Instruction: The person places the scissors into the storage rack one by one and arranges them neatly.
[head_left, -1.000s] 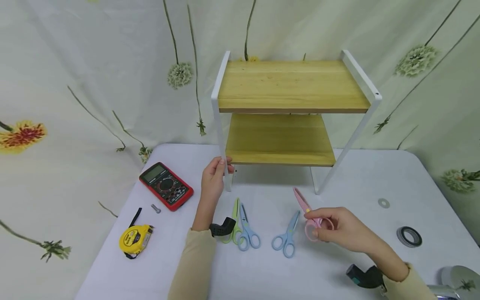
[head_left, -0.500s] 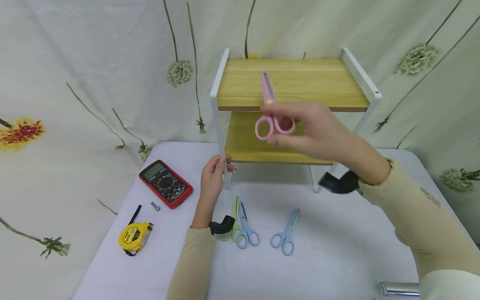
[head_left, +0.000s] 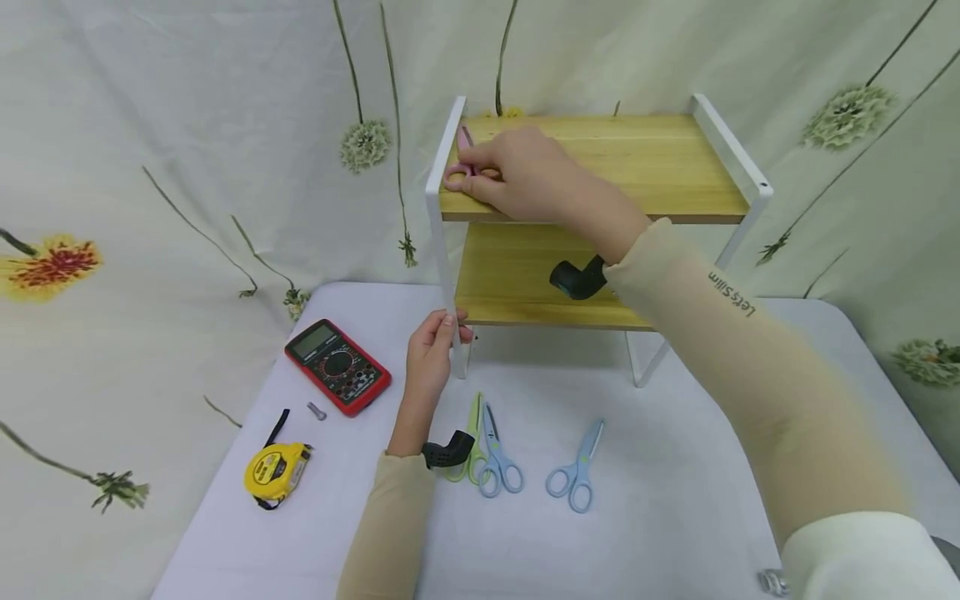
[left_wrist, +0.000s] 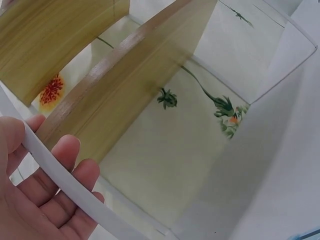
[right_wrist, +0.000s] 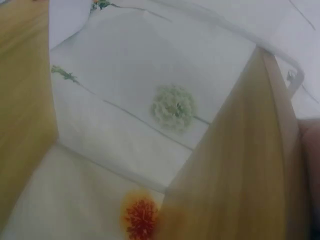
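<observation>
The shelf (head_left: 592, 158) stood at the table's (head_left: 675, 500) back edge. Your left hand (head_left: 429, 354) curled its fingers (left_wrist: 64, 155) round the shelf's front left leg. Your right hand (head_left: 517, 171) pinched the pink scissors (head_left: 461, 162) at the top board's left front corner; whether they touched the board was unclear.

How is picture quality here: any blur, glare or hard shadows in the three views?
Head view: even, soft light, no glare; the right hand and pink scissors on the shelf rack are sharp, only a faint shadow under the rack. Left wrist view: left hand is sharp, the boards slightly soft. Right wrist view: blurred and hazy throughout.
</observation>
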